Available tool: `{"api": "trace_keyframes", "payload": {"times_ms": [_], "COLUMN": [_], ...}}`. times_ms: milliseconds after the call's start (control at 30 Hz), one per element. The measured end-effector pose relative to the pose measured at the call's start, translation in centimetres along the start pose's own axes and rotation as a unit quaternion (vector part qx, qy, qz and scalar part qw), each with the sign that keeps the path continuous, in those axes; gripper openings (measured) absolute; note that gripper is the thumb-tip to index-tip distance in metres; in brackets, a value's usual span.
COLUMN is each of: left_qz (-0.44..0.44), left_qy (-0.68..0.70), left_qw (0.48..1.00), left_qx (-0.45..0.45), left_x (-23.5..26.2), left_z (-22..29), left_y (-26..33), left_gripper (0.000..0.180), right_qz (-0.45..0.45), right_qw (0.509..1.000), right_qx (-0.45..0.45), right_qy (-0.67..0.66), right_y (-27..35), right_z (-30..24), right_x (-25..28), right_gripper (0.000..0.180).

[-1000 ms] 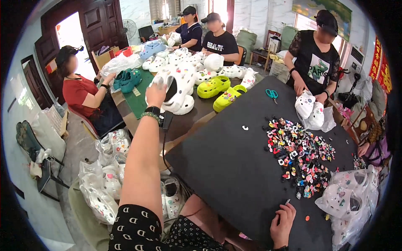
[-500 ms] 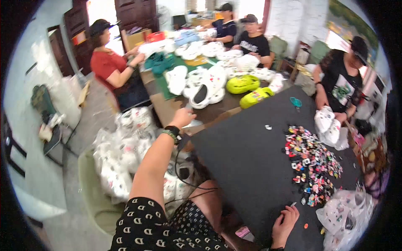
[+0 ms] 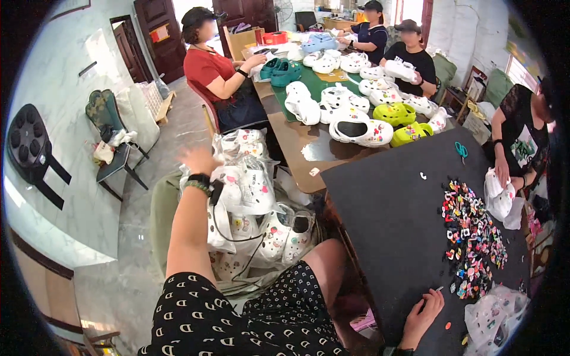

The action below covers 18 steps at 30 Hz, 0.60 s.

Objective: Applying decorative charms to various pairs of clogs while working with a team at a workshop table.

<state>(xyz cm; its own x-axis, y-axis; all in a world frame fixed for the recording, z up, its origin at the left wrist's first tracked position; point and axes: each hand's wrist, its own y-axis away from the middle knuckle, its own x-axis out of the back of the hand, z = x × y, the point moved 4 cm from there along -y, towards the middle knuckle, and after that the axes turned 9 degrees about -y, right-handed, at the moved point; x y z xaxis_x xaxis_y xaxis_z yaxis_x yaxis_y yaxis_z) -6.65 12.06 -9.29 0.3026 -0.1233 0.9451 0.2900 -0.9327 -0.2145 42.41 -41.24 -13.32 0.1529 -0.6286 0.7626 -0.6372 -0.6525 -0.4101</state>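
Observation:
My left hand (image 3: 200,160) is over the heap of plastic-bagged white clogs (image 3: 243,184) on a green chair beside the table. Its fingers are smeared by motion, so whether they hold anything is unclear. At the wrist are a black band and a cord, which trails down across the bags. My right hand (image 3: 425,313) lies on the black mat (image 3: 386,219) with its fingers curled. A small pale tip shows at its fingertips, too small to name. A pile of colourful shoe charms (image 3: 472,237) spreads on the mat just beyond this hand, and an orange charm (image 3: 447,326) lies beside it.
White clogs (image 3: 359,130), lime green clogs (image 3: 395,114) and teal clogs (image 3: 282,72) crowd the far table. Teal scissors (image 3: 461,152) lie on the mat. A clear bag of clogs (image 3: 496,317) is at its near right. Several people work around the tables.
My left hand has drawn back from the far table's edge, leftward to the bagged clogs. The view has turned left. My right hand stays on the mat. A person opposite now holds up a white clog.

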Motion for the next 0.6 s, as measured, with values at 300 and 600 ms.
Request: {"api": "trace_keyframes", "payload": {"times_ms": [300,600], "left_qz": [0.283,0.314], "left_qy": [0.287,0.608], "left_qw": [0.914,0.698], "left_qx": [-0.043,-0.213], "left_x": [-1.0,15.2], "left_z": [-7.3,-0.8], "left_y": [-3.9,0.0], "left_gripper": [0.017,0.013], "right_qz": [0.017,0.059], "right_qw": [0.999,0.996], "right_qx": [0.048,0.058], "right_qy": [-0.001,-0.018], "right_y": [-0.1,-0.6], "right_z": [1.1,0.2], "right_x": [-0.4,0.0], "right_gripper": [0.021,0.022]}}
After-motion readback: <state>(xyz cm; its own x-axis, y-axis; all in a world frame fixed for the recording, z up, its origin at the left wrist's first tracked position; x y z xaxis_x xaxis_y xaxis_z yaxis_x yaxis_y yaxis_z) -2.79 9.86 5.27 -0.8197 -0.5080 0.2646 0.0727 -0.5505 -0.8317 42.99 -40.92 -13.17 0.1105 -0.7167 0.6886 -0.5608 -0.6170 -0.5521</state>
